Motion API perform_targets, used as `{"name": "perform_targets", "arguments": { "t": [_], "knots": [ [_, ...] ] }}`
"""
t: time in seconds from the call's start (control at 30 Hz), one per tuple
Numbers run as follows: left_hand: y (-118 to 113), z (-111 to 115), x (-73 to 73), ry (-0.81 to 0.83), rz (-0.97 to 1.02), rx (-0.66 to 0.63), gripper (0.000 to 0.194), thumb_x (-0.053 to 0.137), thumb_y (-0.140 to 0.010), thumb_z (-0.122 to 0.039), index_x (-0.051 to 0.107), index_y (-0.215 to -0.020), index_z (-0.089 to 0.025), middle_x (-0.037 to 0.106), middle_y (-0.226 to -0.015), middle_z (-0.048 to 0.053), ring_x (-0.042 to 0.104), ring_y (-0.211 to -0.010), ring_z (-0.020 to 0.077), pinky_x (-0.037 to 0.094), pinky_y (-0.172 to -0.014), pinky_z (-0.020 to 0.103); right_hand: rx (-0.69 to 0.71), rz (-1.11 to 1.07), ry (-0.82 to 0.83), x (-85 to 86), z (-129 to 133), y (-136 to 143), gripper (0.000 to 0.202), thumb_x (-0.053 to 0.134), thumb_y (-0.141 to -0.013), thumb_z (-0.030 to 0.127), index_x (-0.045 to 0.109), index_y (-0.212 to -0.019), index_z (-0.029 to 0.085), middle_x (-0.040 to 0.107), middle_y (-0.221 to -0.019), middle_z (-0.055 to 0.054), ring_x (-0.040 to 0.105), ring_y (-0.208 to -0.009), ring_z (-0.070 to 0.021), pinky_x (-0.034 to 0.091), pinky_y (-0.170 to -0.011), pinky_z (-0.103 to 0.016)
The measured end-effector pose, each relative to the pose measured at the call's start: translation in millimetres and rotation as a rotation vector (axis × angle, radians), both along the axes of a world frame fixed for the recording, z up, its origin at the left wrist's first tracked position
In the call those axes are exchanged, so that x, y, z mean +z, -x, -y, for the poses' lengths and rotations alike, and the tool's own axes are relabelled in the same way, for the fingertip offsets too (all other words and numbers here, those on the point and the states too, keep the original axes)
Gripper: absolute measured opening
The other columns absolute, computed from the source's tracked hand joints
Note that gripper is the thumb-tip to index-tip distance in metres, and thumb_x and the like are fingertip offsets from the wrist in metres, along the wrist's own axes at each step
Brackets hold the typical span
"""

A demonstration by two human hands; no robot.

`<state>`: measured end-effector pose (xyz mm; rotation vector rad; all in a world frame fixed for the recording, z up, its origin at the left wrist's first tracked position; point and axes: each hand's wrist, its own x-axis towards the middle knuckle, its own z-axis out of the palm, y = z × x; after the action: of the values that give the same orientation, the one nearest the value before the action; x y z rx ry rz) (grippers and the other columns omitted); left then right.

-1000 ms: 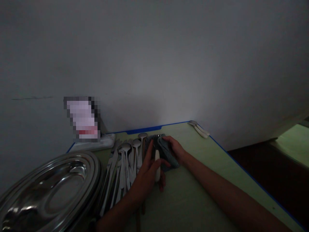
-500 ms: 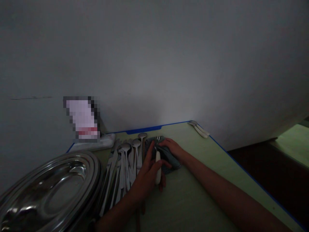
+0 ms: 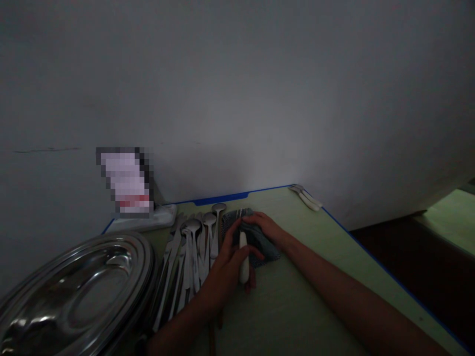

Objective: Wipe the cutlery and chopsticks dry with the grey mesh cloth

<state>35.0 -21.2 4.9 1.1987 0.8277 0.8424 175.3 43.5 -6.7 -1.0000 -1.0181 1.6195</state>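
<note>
A fork with a pale handle (image 3: 244, 262) is held in my left hand (image 3: 224, 264), its tines pointing away from me. My right hand (image 3: 261, 222) grips a dark grey-green cloth (image 3: 263, 244) around the fork's head, which the cloth and fingers mostly cover. The cloth spreads over the table under both hands. Just left of my left hand lie several metal spoons (image 3: 210, 220), forks and knives, side by side.
Stacked oval steel dishes (image 3: 100, 287) fill the lower left. A blurred-out upright device (image 3: 128, 180) stands on a pale box (image 3: 163, 217) by the wall. Two pale-handled forks (image 3: 309, 200) lie at the table's (image 3: 289, 306) far right corner.
My right fingers and the cloth have shifted slightly over the fork's head, so less of its metal shows. My left hand has barely moved.
</note>
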Motion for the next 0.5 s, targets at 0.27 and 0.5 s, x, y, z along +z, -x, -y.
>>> {"name": "perform_targets", "arguments": {
  "t": [0.27,0.5],
  "knots": [
    [-0.2,1.0,1.8,-0.015,-0.004,-0.007,0.064,0.043,-0.086,-0.027,0.008,-0.139,-0.028,0.063,-0.090,0.004,0.054,-0.039,0.0084,0.043,-0.036,0.020,-0.087,0.012,0.044,-0.3,0.0,0.4,0.013,0.063,-0.056,0.023,0.065,-0.066,0.016,0.064,-0.059,0.003,0.056,-0.055,-0.0109,0.041,-0.055,-0.023],
    [-0.3,0.7,-0.1,-0.011,0.006,-0.009,0.068,0.043,-0.087,-0.024,0.001,-0.140,-0.032,0.064,-0.092,0.004,0.054,-0.039,0.0078,0.045,-0.036,0.020,0.006,0.001,0.001,-1.7,-0.1,-0.8,0.013,0.062,-0.062,0.025,0.064,-0.071,0.015,0.063,-0.057,0.003,0.056,-0.051,-0.0101,0.041,-0.052,-0.022]
  ]
}}
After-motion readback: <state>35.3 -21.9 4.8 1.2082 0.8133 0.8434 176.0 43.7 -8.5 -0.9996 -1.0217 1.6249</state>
